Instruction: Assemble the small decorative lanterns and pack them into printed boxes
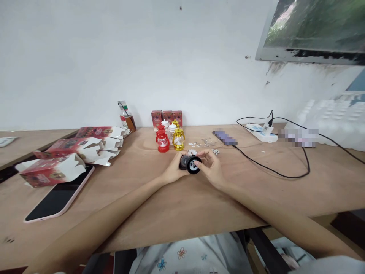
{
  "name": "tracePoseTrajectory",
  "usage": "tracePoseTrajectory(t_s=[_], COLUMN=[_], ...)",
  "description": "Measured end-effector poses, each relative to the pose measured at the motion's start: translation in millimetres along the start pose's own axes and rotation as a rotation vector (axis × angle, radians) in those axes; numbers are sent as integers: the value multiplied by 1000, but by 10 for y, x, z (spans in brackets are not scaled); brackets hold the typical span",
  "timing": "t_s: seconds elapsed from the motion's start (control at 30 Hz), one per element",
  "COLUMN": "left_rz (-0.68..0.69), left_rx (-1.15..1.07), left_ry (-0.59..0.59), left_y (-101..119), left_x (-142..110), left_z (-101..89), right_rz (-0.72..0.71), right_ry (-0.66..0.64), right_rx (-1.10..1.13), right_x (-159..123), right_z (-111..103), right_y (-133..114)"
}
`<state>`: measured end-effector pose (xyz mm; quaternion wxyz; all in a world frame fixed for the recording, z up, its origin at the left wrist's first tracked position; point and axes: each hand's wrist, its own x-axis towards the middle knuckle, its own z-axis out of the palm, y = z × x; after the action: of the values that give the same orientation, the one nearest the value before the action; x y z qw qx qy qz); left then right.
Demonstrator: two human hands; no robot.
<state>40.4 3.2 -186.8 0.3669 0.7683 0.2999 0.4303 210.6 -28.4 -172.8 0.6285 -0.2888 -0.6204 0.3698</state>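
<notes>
The big table (171, 213) in front of me is flat, brown and a bit worn, and small things could slide on it if I bump it. The red boxes (55, 171) on my left are thin shiny card with torn-looking white flaps, and they could get squashed if my left arm swings that way. One sits just over the end of a phone (64, 198), which is flat with a smooth dark front and a pink edge. The long black cord (265, 176) on my right is thin and bendy, and it could snag if my right arm goes wide. My left hand (175, 169) is closed on the black lamp (189, 166), which I have between my hands near the middle of the table, round bottom turned to me. My right hand (211, 167) is curled with its thumb on that bottom, but I cannot tell if its fingers grip too. The lamp looks smooth and hard, with a clear part, so it could slip if I push too hard. Past it, the red lamp (163, 142) and gold lamp (178, 140) stand upright and shiny; a knock could tip them. Tiniest are the round silvery discs (215, 152), which could scatter if my right knuckles brush them.
</notes>
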Motion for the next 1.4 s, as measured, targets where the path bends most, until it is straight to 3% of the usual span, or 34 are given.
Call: tracePoseTrajectory(t_s=[0.97,1.03,1.1,1.2,1.3,1.4], left_rz=[-9,-13,-38,-172,-288,-290], left_rx=[42,43,19,-99,-231,-283], left_ry=[-13,56,209,409,421,417], left_y=[33,38,24,-20,-44,-33], left_x=[-1,-1,6,25,37,32], left_z=[-16,-17,-20,-28,-34,-34], right_rz=[-53,-124,-238,-401,-417,-310], right_ry=[-97,-79,-49,-76,-124,-194], right_rx=[-24,-93,-230,-498,-728,-936], right_x=[-55,-80,-87,-16,141,281], right_z=[-10,-33,-83,-195,-293,-321], right_y=[58,78,110,189,291,357])
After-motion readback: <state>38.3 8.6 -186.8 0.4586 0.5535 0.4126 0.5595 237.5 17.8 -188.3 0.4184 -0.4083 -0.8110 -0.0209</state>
